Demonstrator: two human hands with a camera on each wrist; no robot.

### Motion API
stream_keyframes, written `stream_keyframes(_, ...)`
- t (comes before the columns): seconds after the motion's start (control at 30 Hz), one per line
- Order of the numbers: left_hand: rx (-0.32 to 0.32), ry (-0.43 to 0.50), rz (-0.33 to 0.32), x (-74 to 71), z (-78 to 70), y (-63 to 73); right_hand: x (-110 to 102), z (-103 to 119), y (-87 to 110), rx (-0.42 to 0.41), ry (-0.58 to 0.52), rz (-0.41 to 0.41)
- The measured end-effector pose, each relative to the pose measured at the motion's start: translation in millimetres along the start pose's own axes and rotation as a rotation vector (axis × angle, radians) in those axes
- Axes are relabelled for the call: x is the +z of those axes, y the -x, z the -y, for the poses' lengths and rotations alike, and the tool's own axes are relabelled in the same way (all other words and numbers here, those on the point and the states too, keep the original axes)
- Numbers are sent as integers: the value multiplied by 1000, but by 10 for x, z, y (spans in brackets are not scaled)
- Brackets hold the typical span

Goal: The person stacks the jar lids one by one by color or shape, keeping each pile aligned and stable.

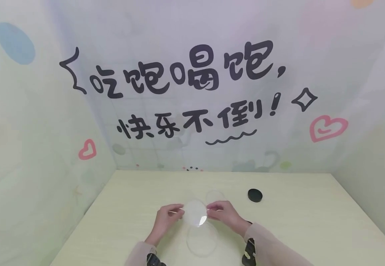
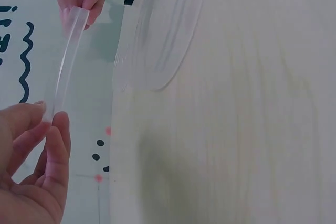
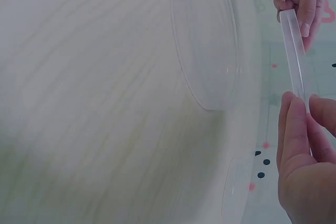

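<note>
Between both hands, above the table, a clear round disc point(image 1: 195, 212) catches a bright reflection. My left hand point(image 1: 165, 218) pinches its left edge between thumb and fingers. At the opposite edge, my right hand point(image 1: 225, 212) holds it the same way. Both wrist views show the disc edge-on as a narrow translucent band point(image 2: 71, 61), gripped at each end. Below it on the table lies a larger clear disc point(image 1: 202, 240). Beyond the right hand is a smaller clear disc point(image 1: 215, 195), partly covered by that hand.
A black round disc point(image 1: 255, 195) lies on the table to the right of the hands. The pale wood-grain table point(image 1: 299, 221) meets a printed backdrop point(image 1: 192, 155) at its far edge, with fabric walls on both sides.
</note>
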State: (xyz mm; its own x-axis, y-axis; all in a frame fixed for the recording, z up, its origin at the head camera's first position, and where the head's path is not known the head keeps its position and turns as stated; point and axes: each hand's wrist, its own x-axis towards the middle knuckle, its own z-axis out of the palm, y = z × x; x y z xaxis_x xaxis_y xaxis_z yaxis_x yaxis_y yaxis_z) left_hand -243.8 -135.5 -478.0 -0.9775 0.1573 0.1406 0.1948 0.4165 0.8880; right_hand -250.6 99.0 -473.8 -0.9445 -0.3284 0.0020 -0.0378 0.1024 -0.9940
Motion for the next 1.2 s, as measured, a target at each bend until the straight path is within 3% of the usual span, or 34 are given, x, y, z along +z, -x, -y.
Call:
stream_keyframes(0.23, -29, 50, 37, 89, 15, 125, -44, -47, 138, -24, 87, 19)
stream_keyframes(0.4, -11, 57, 57, 155, 37, 205, -53, -94, 225, -7, 131, 23)
stream_keyframes(0.7, -43, 33, 58, 252, 87, 327, -24, -188, 349, -92, 351, -4)
stream_keyframes(1.2, -17, 26, 89, 282, 83, 374, -16, -185, 413, -30, 308, 20)
